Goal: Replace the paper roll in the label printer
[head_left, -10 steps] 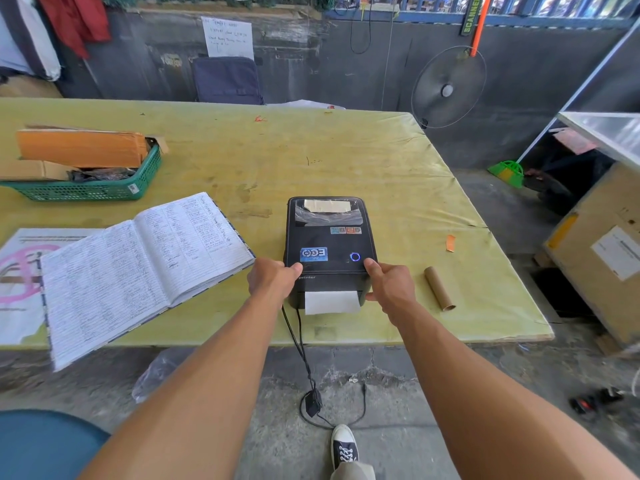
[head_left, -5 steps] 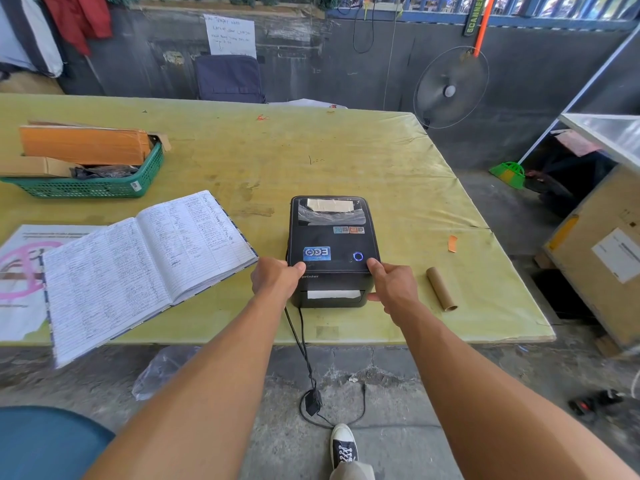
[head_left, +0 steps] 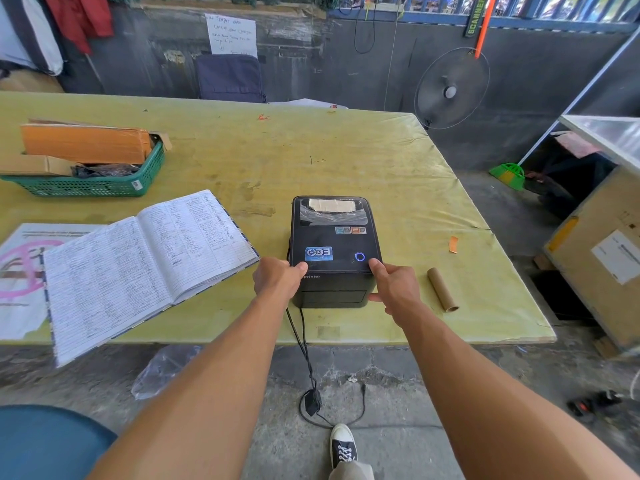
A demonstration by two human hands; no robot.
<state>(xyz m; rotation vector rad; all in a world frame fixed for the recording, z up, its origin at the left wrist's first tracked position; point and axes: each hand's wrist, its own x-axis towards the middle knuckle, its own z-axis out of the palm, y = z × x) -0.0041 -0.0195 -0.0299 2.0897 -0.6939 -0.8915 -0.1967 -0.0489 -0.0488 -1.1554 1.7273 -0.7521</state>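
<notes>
Printer (head_left: 334, 237) near the table's (head_left: 346, 161) front edge; open ledger (head_left: 145, 261) left, cardboard tube (head_left: 442, 289) right, basket (head_left: 93, 185) apparently far left

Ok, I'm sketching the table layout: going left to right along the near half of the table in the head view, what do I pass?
Pink-marked poster → open ledger → left hand → label printer → right hand → empty cardboard core → orange paper scrap.
</notes>
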